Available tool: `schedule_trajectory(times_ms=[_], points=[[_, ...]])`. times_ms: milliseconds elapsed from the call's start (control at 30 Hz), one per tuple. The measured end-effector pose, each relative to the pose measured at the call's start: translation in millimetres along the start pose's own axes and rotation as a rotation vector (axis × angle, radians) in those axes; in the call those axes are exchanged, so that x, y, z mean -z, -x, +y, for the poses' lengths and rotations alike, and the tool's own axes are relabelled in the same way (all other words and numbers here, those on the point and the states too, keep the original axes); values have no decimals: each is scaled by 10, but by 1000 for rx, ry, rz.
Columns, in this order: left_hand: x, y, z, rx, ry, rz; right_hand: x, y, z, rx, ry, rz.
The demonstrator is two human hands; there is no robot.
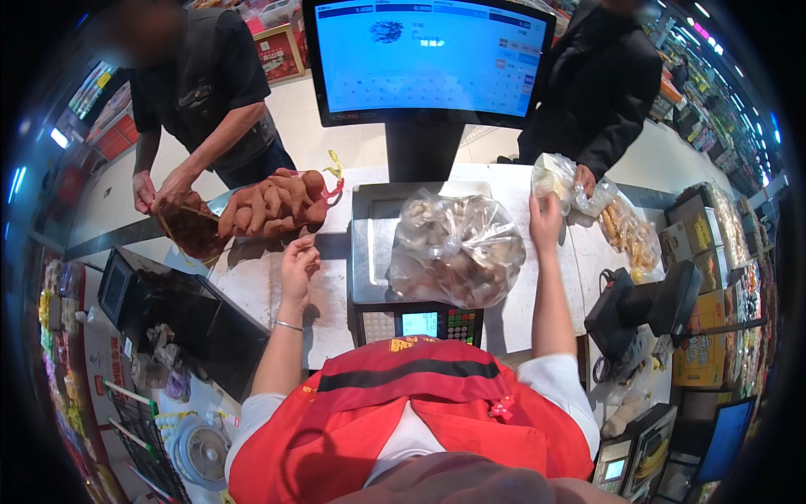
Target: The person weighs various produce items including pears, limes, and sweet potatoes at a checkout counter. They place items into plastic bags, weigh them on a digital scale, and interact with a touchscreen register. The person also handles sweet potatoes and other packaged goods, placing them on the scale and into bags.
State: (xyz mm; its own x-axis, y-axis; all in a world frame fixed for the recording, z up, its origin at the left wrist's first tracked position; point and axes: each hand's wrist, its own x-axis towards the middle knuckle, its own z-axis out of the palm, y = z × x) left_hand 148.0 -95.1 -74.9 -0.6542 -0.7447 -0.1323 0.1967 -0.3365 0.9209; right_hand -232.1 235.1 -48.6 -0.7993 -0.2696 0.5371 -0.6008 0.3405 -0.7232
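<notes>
A clear plastic bag of mushrooms (456, 252) rests on the metal pan of a weighing scale (368, 220). Left of the scale, my left hand (299, 268) is over the white counter with its fingers loosely curled, holding nothing. Just above it lies a red mesh sack of sweet potatoes (274, 205). My right hand (545, 217), right of the mushrooms, is at the edge of a pale, filled plastic bag (554, 176); whether the fingers grip it is not clear. A person's hand across the counter is also at that bag.
A touch screen on a post (428, 63) stands behind the scale. Across the counter at left, a person handles a dark mesh bag (192, 230). Bagged yellowish food (630, 236) lies at right, near a black stand device (655, 302). A black box-shaped machine (182, 315) is at lower left.
</notes>
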Motion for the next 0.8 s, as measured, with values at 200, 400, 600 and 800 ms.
schedule_trajectory(times_ms=[200,400,600,800], points=[[-867,-61,83,-105,-357,-493,-190,2251,975,-568,-40,-250],[-1935,225,100,-298,-755,-783,-354,2340,830,-416,184,-289],[-2097,256,-18,-584,-652,-725,444,1445,350,-439,-293,-126],[-1988,266,-150,-493,-606,-718,251,861,-430,119,34,-91]])
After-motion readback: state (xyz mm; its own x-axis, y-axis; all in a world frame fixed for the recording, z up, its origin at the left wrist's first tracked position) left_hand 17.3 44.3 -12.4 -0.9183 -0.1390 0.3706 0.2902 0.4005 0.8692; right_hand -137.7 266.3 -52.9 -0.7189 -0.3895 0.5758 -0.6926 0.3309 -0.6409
